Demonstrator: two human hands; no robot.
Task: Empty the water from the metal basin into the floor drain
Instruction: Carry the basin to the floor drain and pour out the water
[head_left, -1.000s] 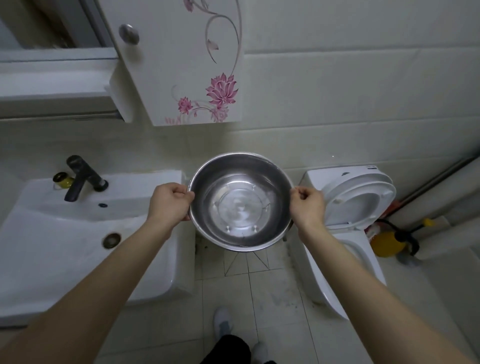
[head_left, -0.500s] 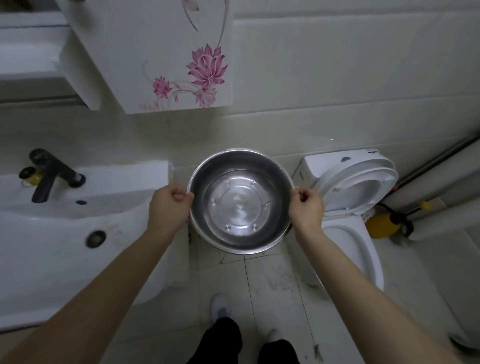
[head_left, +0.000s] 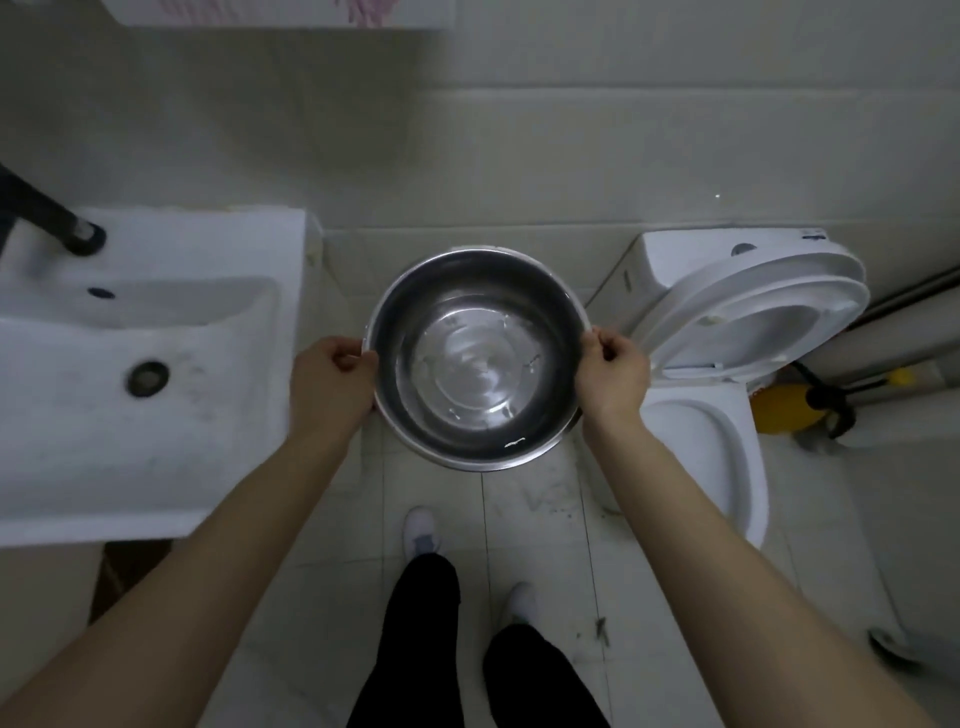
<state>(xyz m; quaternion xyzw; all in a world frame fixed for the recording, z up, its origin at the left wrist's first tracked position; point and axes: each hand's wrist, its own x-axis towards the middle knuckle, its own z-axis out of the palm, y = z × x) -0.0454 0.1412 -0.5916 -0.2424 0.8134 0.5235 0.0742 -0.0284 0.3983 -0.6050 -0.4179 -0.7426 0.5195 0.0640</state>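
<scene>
A round metal basin (head_left: 478, 358) with a little water in its bottom hangs level over the tiled floor, between the sink and the toilet. My left hand (head_left: 332, 379) grips its left rim, fingers curled over the edge. My right hand (head_left: 613, 374) grips the right rim the same way. No floor drain shows; the basin and my arms hide the floor under them.
A white sink (head_left: 130, 374) with a black tap (head_left: 47, 218) stands at the left. A white toilet (head_left: 727, 364) with its lid up stands at the right, and a yellow container (head_left: 779, 410) beyond it. My legs and white shoes (head_left: 423, 535) are on the floor tiles (head_left: 540, 530).
My head has tipped down, so the wall cabinet has slid out of the top and more floor and my legs show. The basin stays held level in both hands.
</scene>
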